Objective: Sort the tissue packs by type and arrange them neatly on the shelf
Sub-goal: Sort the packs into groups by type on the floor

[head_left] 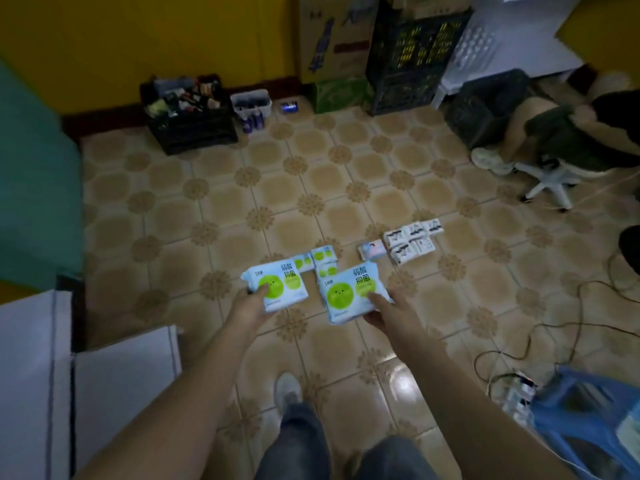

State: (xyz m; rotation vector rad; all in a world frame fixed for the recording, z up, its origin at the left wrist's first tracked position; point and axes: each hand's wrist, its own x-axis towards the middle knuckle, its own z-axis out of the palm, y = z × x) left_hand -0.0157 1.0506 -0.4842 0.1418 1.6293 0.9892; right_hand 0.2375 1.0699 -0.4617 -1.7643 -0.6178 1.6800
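Both knees in dark trousers and one pale shoe (pixel 287 389) sit lowest in the head view, and from there two bare forearms reach forward over the tiled floor (pixel 242 202). Fingers of the left hand (pixel 250 304) are curled round a green-dot tissue pack (pixel 277 287), thumb on its face; the right hand (pixel 382 311) grips a second pack of the same print (pixel 349 292) in the same way. More green-dot packs (pixel 320 263) lie on the floor just beyond the held ones, a pink-and-blue pack (pixel 372 250) lies near them to the right, and a block of white packs with dark print (pixel 414 241) lies beside that. By my reading the sorting by type is largely done and the step in hand is carrying a matched pair to the shelf; the next move calls for turning toward it and setting both down squarely, same side up. No shelf can be picked out with certainty: the white panels (pixel 34 375) at lower left are cut off by the frame and dim. Print on the white packs is too small to read, and another person on a chair (pixel 554 140) at right is blurred.
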